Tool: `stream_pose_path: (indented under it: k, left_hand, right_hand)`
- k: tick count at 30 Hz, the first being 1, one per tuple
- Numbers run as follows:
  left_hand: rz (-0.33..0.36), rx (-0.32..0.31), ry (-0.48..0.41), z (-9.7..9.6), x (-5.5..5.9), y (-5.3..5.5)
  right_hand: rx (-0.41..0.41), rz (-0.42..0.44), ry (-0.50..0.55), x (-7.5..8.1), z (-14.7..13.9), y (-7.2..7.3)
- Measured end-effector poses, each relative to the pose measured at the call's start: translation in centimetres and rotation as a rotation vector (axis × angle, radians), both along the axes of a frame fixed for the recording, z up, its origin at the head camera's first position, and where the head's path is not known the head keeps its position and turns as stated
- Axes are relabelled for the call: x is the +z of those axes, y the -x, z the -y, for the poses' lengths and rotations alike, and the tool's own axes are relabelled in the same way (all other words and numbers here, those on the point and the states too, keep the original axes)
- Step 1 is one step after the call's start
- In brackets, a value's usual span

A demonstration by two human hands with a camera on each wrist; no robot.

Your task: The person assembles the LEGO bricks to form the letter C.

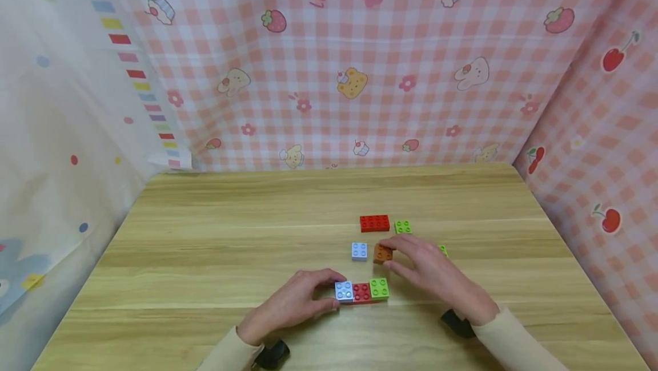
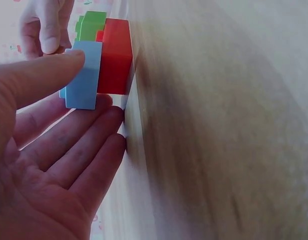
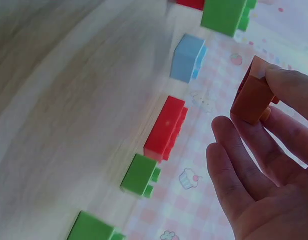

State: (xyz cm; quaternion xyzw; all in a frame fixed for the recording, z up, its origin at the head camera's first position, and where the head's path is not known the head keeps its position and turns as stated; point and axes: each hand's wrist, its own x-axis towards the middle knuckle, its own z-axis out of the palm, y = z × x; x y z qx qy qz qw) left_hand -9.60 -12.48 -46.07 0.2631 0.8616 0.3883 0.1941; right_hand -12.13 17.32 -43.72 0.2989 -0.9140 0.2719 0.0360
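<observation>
1. 8 bricks total: 3 stacked, 4 loose, 1 in hand.
2. R hand (image 1: 429, 265) pinches the brown brick (image 1: 382, 253) (qty 1) btwn thumb & fingers, up off the table (image 1: 231, 234), just R of loose blue (image 1: 359, 251).
3. L hand (image 1: 300, 299) grips stack blue (image 1: 343, 291), thumb one side, fingers other.
4. Stack: 1 red base (image 1: 361, 292) under 1 stack blue (L end) + 1 stack green (image 1: 378, 287) (R end).
5. Loose: 1 blue, 1 long red (image 1: 374, 223), 2 greens: near green (image 1: 403, 226) beside long red, other green (image 1: 443, 250) mostly behind R hand.

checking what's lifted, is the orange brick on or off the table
Off: the right hand pinches the orange brick, its underside clear of the table in the right wrist view.
</observation>
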Motion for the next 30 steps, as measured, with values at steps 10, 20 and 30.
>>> stream_pose_path:
  k: [10, 20, 30]
  left_hand:
    - [-0.097, 0.001, -0.030, 0.0, -0.4, -0.1]
    - [-0.104, 0.027, -0.053, -0.1, -0.4, -0.2]
    - [-0.050, 0.051, -0.066, -0.1, -0.3, -0.1]
  right_hand:
    - [0.043, -0.027, 0.064, 0.4, 0.7, -0.8]
    - [0.060, -0.042, 0.114, 0.9, 1.5, -1.4]
    - [0.112, -0.090, 0.161, 1.2, 2.3, -1.7]
